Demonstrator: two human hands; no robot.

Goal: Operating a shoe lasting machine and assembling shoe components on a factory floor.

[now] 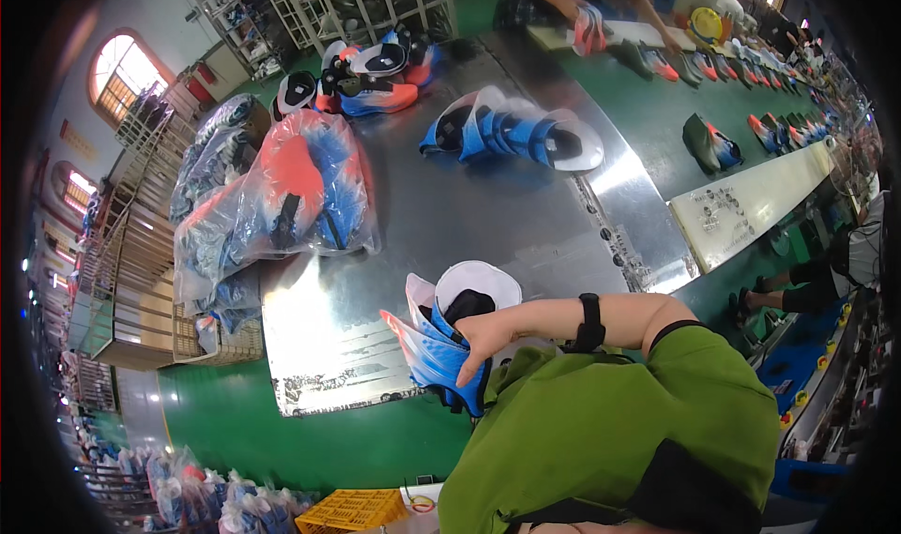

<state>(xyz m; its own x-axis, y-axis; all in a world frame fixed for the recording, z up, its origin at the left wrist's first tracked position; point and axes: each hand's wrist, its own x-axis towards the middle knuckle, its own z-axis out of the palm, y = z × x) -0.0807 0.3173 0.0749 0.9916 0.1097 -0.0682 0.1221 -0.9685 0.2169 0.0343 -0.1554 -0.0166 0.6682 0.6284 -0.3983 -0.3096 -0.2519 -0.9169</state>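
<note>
My right hand (481, 343) is closed on a bundle of shoe uppers (436, 351), blue with white and coral parts, at the near edge of the metal table (404, 205). The forearm, with a black band at the wrist, comes across from the right, out of a green sleeve. A round white piece (479, 279) shows at the top of the bundle. My left hand is not visible. Farther back on the table, a nested row of blue and white uppers (511, 135) lies on its side.
Clear plastic bags of coral and blue uppers (305, 182) cover the table's left side. Loose uppers (375, 79) are heaped at the back left. Beyond the table, another person's hand (571, 7) holds an upper. A white board (751, 205) extends rightward; a yellow crate (352, 511) stands below.
</note>
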